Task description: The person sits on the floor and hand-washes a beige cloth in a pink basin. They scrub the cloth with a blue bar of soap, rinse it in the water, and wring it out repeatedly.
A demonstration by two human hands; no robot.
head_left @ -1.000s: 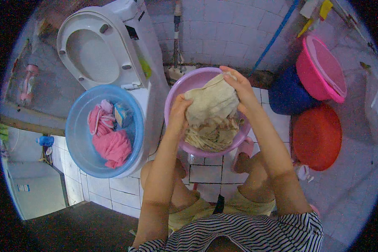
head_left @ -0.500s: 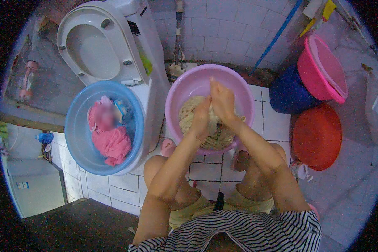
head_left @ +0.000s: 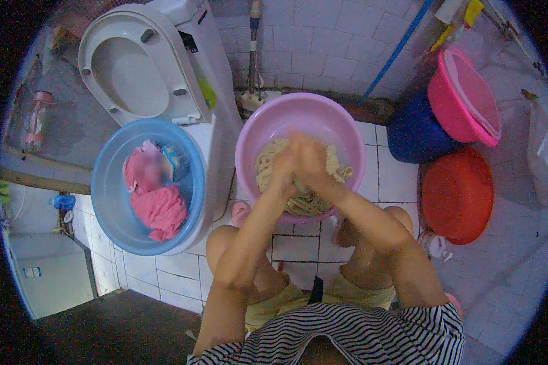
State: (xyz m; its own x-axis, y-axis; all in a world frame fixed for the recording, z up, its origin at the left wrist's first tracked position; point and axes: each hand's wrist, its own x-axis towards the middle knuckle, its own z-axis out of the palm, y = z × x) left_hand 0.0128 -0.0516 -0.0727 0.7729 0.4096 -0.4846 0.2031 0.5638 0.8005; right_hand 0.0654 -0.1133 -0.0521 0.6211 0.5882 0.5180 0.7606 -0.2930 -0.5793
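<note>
A crumpled beige knitted cloth lies wet-looking in a pinkish-purple basin between my feet. Over its middle my left hand and my right hand press together, closed, with a bunch of that cloth between them. Motion smears the right fingers, and the wrists hide part of the fabric. Folds of it spread out on both sides of my hands and below them.
To the left, a light-blue tub holds pink clothing beside a toilet with its lid up. On the right stand a dark blue bucket, pink basins and a red basin. A blue pole leans at the wall.
My right hand has come down and closer over my left, its fingers lower in the basin. The cloth under them has shifted a little. The whole view has drifted slightly.
</note>
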